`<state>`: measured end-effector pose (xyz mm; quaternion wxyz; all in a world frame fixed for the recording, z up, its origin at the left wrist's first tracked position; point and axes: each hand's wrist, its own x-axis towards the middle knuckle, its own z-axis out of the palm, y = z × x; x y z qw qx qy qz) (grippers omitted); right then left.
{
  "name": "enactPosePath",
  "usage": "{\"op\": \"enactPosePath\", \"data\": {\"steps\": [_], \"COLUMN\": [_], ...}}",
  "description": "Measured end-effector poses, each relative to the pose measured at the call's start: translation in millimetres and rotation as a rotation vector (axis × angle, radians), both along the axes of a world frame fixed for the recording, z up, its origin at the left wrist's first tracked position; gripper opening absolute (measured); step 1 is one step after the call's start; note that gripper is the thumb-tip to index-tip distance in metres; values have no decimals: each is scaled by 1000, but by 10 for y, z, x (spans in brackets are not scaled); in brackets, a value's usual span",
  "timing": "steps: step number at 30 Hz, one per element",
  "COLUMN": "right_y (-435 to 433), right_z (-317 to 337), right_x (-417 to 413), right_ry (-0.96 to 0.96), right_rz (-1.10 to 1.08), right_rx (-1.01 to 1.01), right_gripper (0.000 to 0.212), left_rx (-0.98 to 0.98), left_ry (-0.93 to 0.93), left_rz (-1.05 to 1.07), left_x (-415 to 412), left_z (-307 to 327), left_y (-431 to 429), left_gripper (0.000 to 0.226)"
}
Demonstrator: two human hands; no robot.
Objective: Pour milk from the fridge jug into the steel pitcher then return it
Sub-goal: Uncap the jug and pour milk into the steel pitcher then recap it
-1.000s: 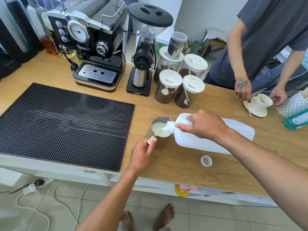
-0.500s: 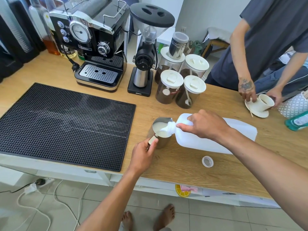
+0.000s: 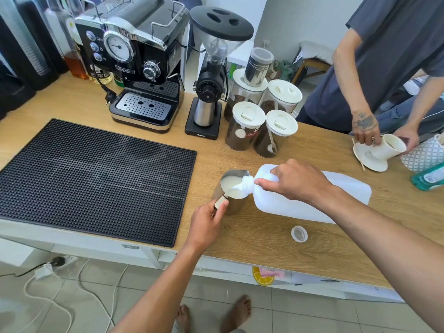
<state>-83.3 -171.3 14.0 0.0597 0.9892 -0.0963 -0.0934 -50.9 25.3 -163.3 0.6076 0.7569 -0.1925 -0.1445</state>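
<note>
A white plastic milk jug (image 3: 283, 203) lies tipped almost flat over the wooden counter, its open neck over the rim of the steel pitcher (image 3: 234, 207). Milk runs from the neck into the pitcher, which is well filled with milk. My right hand (image 3: 295, 180) grips the jug near its shoulder. My left hand (image 3: 207, 222) holds the pitcher's handle at the near side. The jug's white cap (image 3: 299, 233) lies loose on the counter in front of the jug.
A black rubber mat (image 3: 91, 176) covers the counter's left. Behind stand an espresso machine (image 3: 134, 61), a grinder (image 3: 211, 75) and several coffee jars (image 3: 245, 126). A person at the right handles a white cup (image 3: 390, 146) on a saucer; a teal bottle (image 3: 430, 177) lies nearby.
The milk level in the pitcher has risen a little. Both my hands keep their hold in the same place. The person at the right has tilted the white cup on its saucer.
</note>
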Motion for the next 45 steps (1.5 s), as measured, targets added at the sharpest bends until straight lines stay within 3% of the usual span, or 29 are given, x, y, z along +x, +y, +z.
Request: {"op": "enactPosePath", "data": {"steps": [14, 24, 29, 38, 41, 45], "right_y": [-14, -102, -168, -410, -448, -382], "right_z": [-24, -194, -209, -25, -9, 9], "right_x": [-8, -121, -152, -180, -193, -211], "right_ry": [-18, -108, -181, -510, -641, -786], "right_rz": [-8, -133, -171, -307, -397, -515], "right_rx": [24, 117, 259, 577, 738, 999], "right_gripper": [71, 74, 66, 63, 69, 58], "left_rx": [20, 44, 66, 160, 176, 177], "left_ry": [3, 35, 33, 11, 15, 19], "left_rz": [3, -8, 4, 16, 13, 14], "left_x": [-15, -17, -39, -50, -34, -24], "left_z": [23, 3, 65, 157, 149, 132], "left_y": [-5, -6, -12, -21, -17, -21], "left_gripper": [46, 48, 48, 49, 49, 50]}}
